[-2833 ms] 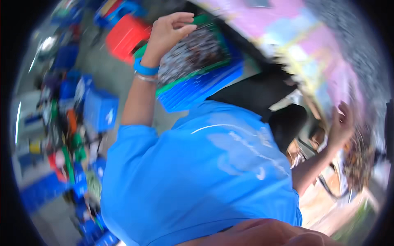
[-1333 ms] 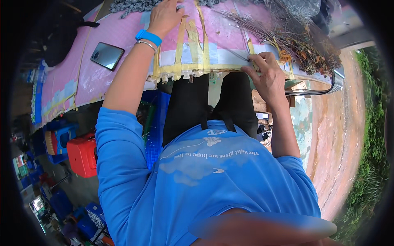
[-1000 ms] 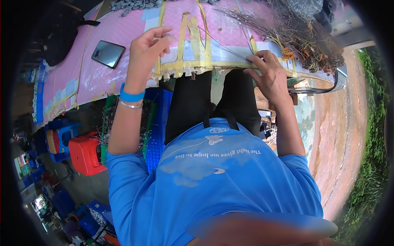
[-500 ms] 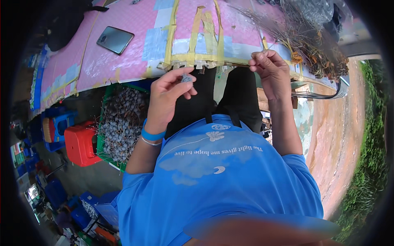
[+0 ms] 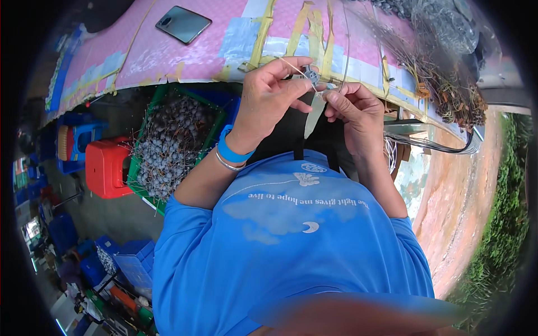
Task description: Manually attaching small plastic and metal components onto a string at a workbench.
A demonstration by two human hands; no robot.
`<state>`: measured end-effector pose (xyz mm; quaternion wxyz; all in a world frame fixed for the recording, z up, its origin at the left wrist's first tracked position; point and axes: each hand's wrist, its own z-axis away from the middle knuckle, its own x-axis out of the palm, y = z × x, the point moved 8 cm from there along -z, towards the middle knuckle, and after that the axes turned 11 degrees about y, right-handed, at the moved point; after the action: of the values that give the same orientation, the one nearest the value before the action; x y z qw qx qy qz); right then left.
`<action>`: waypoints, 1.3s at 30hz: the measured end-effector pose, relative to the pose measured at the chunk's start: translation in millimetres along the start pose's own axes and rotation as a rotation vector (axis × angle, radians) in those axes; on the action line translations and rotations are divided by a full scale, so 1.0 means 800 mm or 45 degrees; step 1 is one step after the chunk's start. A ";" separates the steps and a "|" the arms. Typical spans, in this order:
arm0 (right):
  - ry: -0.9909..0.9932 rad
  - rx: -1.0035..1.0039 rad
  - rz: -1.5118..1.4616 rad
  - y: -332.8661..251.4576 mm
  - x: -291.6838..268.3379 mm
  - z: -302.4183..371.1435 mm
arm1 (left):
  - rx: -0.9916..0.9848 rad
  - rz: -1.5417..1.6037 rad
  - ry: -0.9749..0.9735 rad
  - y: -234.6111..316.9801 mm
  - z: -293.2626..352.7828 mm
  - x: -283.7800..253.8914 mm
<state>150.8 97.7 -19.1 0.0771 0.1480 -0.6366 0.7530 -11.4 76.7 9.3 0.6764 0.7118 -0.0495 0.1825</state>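
Observation:
Just in front of the table's near edge, my left hand (image 5: 274, 92) pinches a small grey round plastic part (image 5: 311, 74) between thumb and fingers. A thin pale strand (image 5: 290, 65) crosses over those fingers toward the part. My right hand (image 5: 353, 106) is close beside it, thumb and forefinger closed on a thin dark wire (image 5: 348, 42). This wire rises from the fingertips over the table edge. Its end, at the grey part, is too small to make out.
The pink-covered table (image 5: 145, 53), patched with yellow tape, carries a phone (image 5: 184, 24) and a bundle of thin wires with brown ends (image 5: 431, 89). Left of me are a green crate (image 5: 134, 168) heaped with grey round parts (image 5: 165, 145) and a red stool (image 5: 103, 168).
My hands, wide apart before, have come together at the table edge. The left moved right and up with the grey part; the right shifted slightly down.

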 end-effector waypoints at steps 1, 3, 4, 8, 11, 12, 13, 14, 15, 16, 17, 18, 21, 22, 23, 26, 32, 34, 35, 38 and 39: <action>0.000 0.003 0.000 0.002 -0.001 0.002 | -0.017 -0.017 0.021 0.000 0.001 -0.002; 0.002 0.044 -0.022 0.008 -0.002 0.005 | -0.034 -0.036 0.047 -0.002 0.001 -0.007; 0.000 0.048 -0.022 0.010 -0.003 0.007 | -0.059 0.014 0.070 -0.004 0.001 -0.010; -0.168 -0.163 0.249 0.013 0.004 0.019 | -0.154 0.141 0.117 -0.007 0.002 -0.010; -0.253 -0.684 0.751 -0.017 0.022 0.026 | -0.227 0.125 -0.042 -0.012 0.008 0.000; -0.240 -1.065 1.063 -0.035 0.035 0.034 | -0.234 0.123 -0.040 -0.012 0.009 0.001; -0.182 -0.833 0.907 -0.032 0.024 0.016 | -0.235 0.073 -0.093 -0.011 0.011 0.006; -0.089 -0.387 0.555 -0.014 0.007 -0.002 | -0.237 0.026 -0.152 -0.010 0.014 0.011; -0.174 -0.289 0.317 -0.019 0.014 -0.008 | -0.249 0.024 -0.158 -0.009 0.015 0.014; -0.256 -0.193 0.078 -0.022 0.021 -0.013 | -0.245 -0.062 -0.217 -0.009 0.017 0.021; -0.356 -0.234 0.053 -0.019 0.031 -0.014 | -0.236 -0.148 -0.273 -0.010 0.018 0.026; -0.351 -0.231 0.051 -0.018 0.032 -0.013 | -0.241 -0.150 -0.276 -0.012 0.019 0.029; -0.450 -0.186 -0.067 -0.016 0.041 -0.010 | -0.192 -0.162 -0.269 -0.016 0.020 0.030; -0.449 -0.183 -0.069 -0.016 0.039 -0.012 | -0.194 -0.163 -0.268 -0.015 0.019 0.030; -0.395 -0.205 -0.072 -0.019 0.032 -0.017 | -0.196 -0.117 -0.249 -0.012 0.018 0.029; -0.322 -0.244 -0.086 -0.022 0.024 -0.021 | -0.230 -0.027 -0.212 -0.013 0.014 0.022; -0.168 -0.103 -0.079 -0.012 0.027 -0.034 | -0.213 -0.001 -0.086 -0.018 0.003 0.019; -0.182 0.141 -0.152 0.009 0.028 -0.043 | -0.127 -0.054 -0.016 -0.018 -0.001 0.013; -0.178 0.142 -0.155 0.009 0.028 -0.046 | -0.075 0.018 -0.061 -0.017 -0.002 0.015; -0.159 0.248 -0.209 0.014 0.031 -0.052 | -0.005 0.032 -0.208 -0.010 -0.006 0.018; -0.153 0.311 -0.258 0.018 0.032 -0.052 | 0.022 0.057 -0.249 -0.011 -0.007 0.020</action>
<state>117.0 134.1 -30.2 0.0960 0.2646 -0.5257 0.8028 4.8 85.3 6.6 0.6579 0.7308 -0.1295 0.1277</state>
